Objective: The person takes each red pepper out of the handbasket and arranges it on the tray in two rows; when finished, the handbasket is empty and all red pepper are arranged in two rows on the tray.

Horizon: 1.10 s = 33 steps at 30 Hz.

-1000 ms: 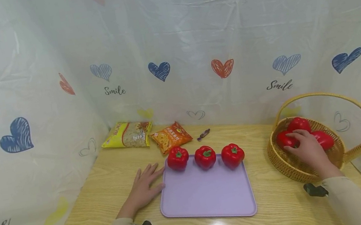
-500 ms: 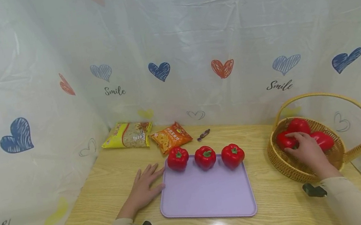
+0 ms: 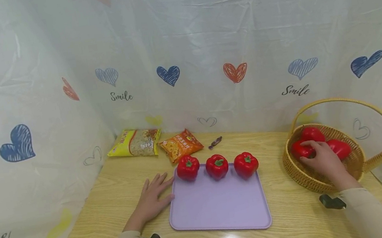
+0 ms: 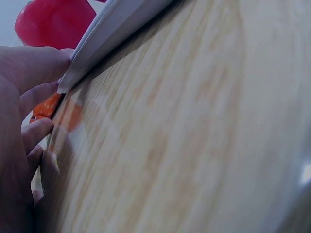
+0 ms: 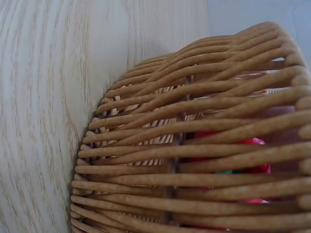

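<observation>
In the head view my right hand reaches into the wicker basket and grips a red bell pepper, thumb and fingers on either side of it. Two more red peppers lie against it: one pepper behind, another pepper to the right. The right wrist view looks through the basket weave, which hides most of that hand. My left hand lies spread on the table, its thumb and forefinger touching the left edge of a lilac tray. Three red bell peppers stand in a row along the tray's far edge.
Behind the tray lie a yellow snack bag, an orange snack bag and a small wrapped candy. The basket's tall handle arches over its back and right side. A patterned plastic curtain encloses the table.
My right hand has shifted slightly left inside the basket, and the peppers there have moved a little left with it. The left hand and the tray have stayed put.
</observation>
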Available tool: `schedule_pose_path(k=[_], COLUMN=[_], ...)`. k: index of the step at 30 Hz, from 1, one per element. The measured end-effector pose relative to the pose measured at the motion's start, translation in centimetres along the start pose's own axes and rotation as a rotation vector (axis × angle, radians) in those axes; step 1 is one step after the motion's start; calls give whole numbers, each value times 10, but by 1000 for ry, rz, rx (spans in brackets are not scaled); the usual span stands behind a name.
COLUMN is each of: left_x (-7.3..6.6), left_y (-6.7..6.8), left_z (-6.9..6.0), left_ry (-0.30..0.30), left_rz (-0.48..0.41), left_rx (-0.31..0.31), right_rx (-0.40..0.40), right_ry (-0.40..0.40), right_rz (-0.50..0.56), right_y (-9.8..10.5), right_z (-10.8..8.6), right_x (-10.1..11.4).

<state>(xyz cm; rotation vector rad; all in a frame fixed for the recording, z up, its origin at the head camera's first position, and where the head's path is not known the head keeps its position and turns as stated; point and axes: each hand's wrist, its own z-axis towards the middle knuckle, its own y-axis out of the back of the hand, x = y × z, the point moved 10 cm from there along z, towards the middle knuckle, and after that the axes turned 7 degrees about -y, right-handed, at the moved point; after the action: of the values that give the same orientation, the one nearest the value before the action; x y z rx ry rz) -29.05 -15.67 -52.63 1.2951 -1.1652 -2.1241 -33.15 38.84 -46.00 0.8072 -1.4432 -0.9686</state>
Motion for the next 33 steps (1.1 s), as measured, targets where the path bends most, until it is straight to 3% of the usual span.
schedule_pose_path(k=[10, 33], left_x=[-1, 0], left_y=[1, 0], left_z=[0, 0], left_ry=[-9, -10], left_rz=[3, -3], left_rx=[-7, -7], right_rx=[8, -53], right_ry=[-19, 15], right_rz=[16, 35], right_y=[1, 18], right_z=[-4, -20], right_x=[-2, 12])
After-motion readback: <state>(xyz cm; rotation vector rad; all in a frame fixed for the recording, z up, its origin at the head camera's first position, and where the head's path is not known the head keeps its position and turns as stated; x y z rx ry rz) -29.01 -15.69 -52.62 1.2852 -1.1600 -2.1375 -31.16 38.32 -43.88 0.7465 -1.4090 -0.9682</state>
